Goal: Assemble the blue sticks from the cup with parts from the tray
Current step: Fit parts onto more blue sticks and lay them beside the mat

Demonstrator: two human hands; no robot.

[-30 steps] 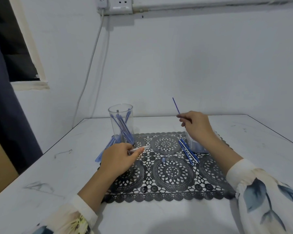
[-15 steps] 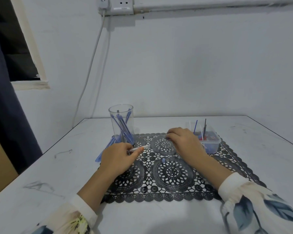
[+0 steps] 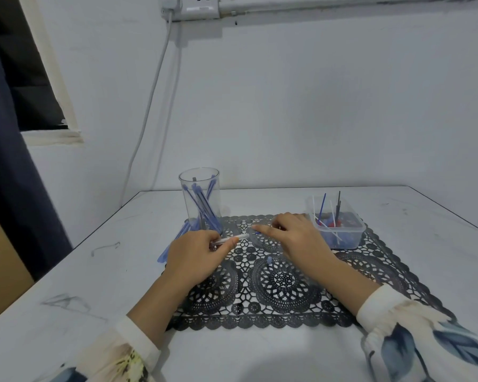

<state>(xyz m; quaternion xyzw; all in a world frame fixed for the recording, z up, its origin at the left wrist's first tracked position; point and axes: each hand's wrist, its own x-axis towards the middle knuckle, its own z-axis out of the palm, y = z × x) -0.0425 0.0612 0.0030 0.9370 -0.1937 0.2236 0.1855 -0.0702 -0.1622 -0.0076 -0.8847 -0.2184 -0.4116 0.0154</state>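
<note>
A clear plastic cup (image 3: 200,199) holding several blue sticks stands at the mat's far left corner. My left hand (image 3: 195,256) pinches a clear tube (image 3: 233,239) lying nearly level over the mat. My right hand (image 3: 295,238) pinches a thin blue refill (image 3: 257,232) whose tip meets the tube's right end. A clear plastic tray (image 3: 340,230) with thin blue, white and dark rods and red bits sits at the mat's far right. A small blue cap (image 3: 269,260) lies on the mat between my hands.
A black lace mat (image 3: 287,288) covers the middle of the white table (image 3: 94,285). Several blue pieces (image 3: 174,244) lie beside the cup on its left. A white cable hangs down the wall behind the cup.
My right hand came down from above the tray and moved left, bringing the thin blue refill to the end of the tube. My left hand stayed put.
</note>
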